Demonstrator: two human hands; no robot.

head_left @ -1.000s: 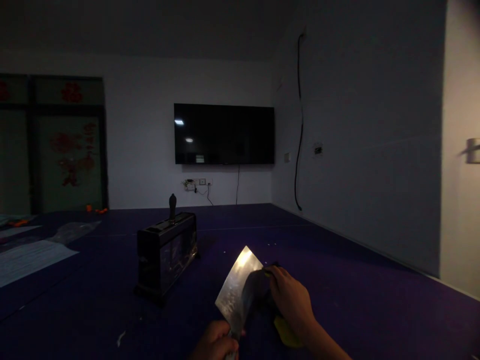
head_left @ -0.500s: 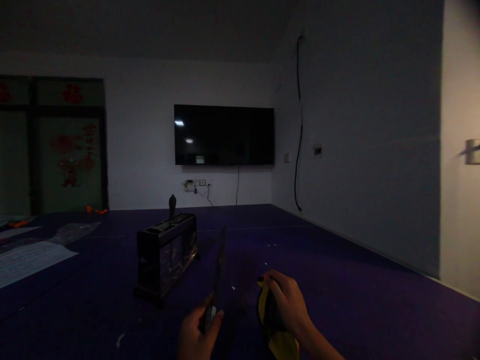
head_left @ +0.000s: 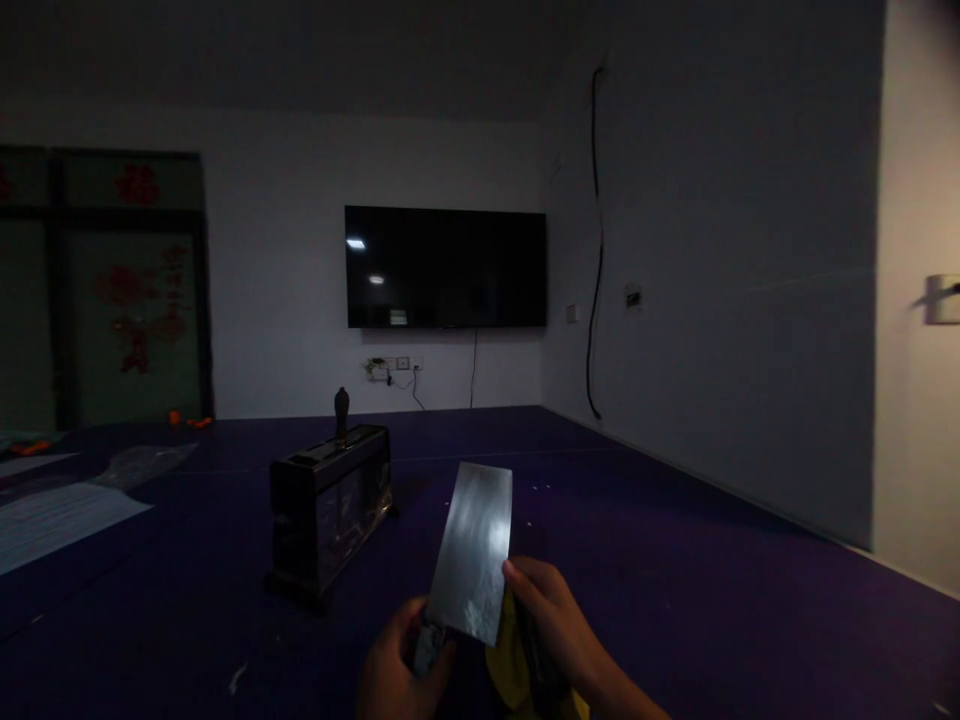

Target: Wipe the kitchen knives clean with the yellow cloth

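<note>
Well to the left of the hands, a flat white paper sheet lies on the purple tabletop, with a crumpled clear plastic sheet just beyond it. Nearer the hands sits a small white scrap. Beyond the left hand and to its left stands a black box-shaped knife block, upright, its side panel glossy; 1 black handle rises from the top, and the inside is too dark to read. The left hand wraps tightly round the handle of a broad silver metal cleaver, whose blade slants up and away between the 2 hands. The right hand curls around a yellow-and-black object, mostly hidden, with its thumb at the blade's right edge; whether they touch I cannot tell. White specks lie beyond the right hand.
</note>
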